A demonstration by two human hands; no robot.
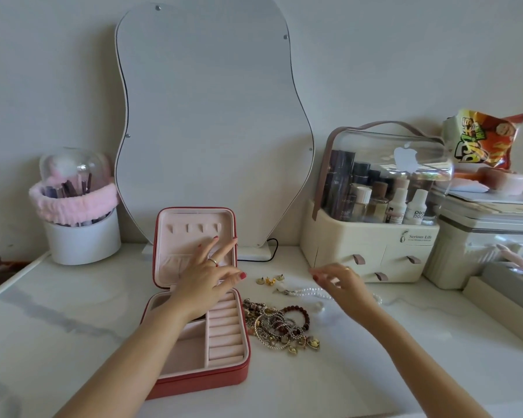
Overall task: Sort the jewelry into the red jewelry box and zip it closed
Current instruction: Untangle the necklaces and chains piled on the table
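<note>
Open on the marble table [73, 342] the red jewelry box [224, 378], beside it right the bracelet heap [280, 327]; better to take pieces singly; left hand [207, 274] with spread fingers flat against the raised lid, right hand [341, 282] relaxed, empty, over the pearl strand [310, 292].

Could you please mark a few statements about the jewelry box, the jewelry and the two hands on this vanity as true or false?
1. The red jewelry box stands open with its lid upright. True.
2. The pile of bracelets lies inside the box. False: it lies on the tabletop, right of the box.
3. The left hand reaches over the box with fingers spread. True.
4. The right hand grips a snack bag. False: it hovers blurred above the pearl strand; the snack bag sits on the stack at far right.
5. The gold earrings lie on the tabletop. True.
</note>
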